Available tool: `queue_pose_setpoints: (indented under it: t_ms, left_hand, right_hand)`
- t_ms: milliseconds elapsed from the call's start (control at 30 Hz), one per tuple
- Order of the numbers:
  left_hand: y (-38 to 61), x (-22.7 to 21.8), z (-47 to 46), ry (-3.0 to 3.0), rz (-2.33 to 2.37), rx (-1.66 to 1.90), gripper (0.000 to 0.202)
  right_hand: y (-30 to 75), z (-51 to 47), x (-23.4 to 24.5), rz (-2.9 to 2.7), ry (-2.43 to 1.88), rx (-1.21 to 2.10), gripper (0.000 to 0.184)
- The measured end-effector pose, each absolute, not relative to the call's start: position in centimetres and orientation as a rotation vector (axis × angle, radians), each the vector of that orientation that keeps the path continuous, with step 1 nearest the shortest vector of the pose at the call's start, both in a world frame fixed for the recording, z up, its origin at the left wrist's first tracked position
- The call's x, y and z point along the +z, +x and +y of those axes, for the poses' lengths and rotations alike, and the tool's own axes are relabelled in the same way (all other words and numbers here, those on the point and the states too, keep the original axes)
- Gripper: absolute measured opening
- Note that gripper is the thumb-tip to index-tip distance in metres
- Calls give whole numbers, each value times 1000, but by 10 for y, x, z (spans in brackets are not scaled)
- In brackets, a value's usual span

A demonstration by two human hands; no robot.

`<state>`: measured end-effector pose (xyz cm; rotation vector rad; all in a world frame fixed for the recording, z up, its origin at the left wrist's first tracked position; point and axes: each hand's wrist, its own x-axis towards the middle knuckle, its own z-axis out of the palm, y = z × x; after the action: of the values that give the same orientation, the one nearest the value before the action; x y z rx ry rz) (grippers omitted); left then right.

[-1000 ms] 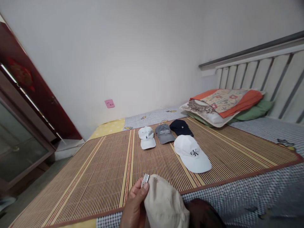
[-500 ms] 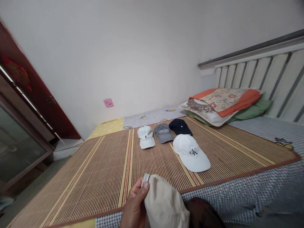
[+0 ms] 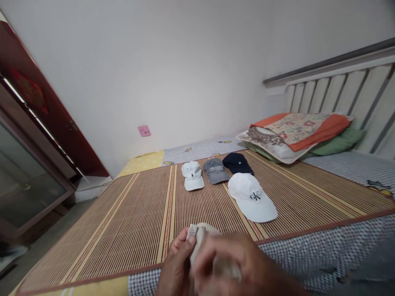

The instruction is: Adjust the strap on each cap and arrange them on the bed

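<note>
From my distant place, through the head view, I see the left hand (image 3: 175, 263) closed in a pinch, the thumb pressing a small pale tag (image 3: 191, 231) against the bent fingers; the tag is flat, rectangular, with fine marks on it. The beige cap (image 3: 198, 246), of soft and slightly wrinkled cloth, is just beside this tag, low in the view and between the two hands. The right hand (image 3: 237, 259) is blurred in front of the cap and covers most of it; its fingers are curled, but I cannot tell whether they grip the cloth. Under and beyond lies the mat (image 3: 123, 218), made of thin, hard-looking strips, with a flat brown border. Farther on it I count four caps with rounded crowns and curved brims: a small white cap (image 3: 193, 174), a grey cap (image 3: 216, 170) just beside it, a navy cap (image 3: 237, 163) behind, and a smooth white cap with dark letters (image 3: 253, 199), which is the nearest to the hands. The near edge of the mat passes close to the hands, and the checked sheet (image 3: 308, 246) shows past it. For moving, I find the widest room on the left, where the ribbed surface runs flat; toward the lettered cap the space is narrower.
</note>
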<state>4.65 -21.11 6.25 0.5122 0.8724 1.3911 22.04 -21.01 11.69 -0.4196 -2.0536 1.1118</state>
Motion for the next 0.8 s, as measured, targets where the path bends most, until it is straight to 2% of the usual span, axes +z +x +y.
queue_pose_setpoints:
  t_ms: [100,167,267,567,800]
  left_hand:
    - [50,62,-214,545,893,1421,39]
    - [52,63,-216,528,915,1420,41]
    - [54,66,-219,538,944,1409,41]
    - [49,58,-214,742,803,1308,24]
    - [49,54,-212,843,837,1296,29]
  right_hand:
    - [226,-185,114,-1889,-819,1019,17]
    - [227,-175,108,-1891,-936,1033,22]
    - [225,-170,99,-1922,-854,1150,27]
    - [218,-170,91,-1793,-759,1286,18]
    - [219,-174,89,-1776,-761,1264,12]
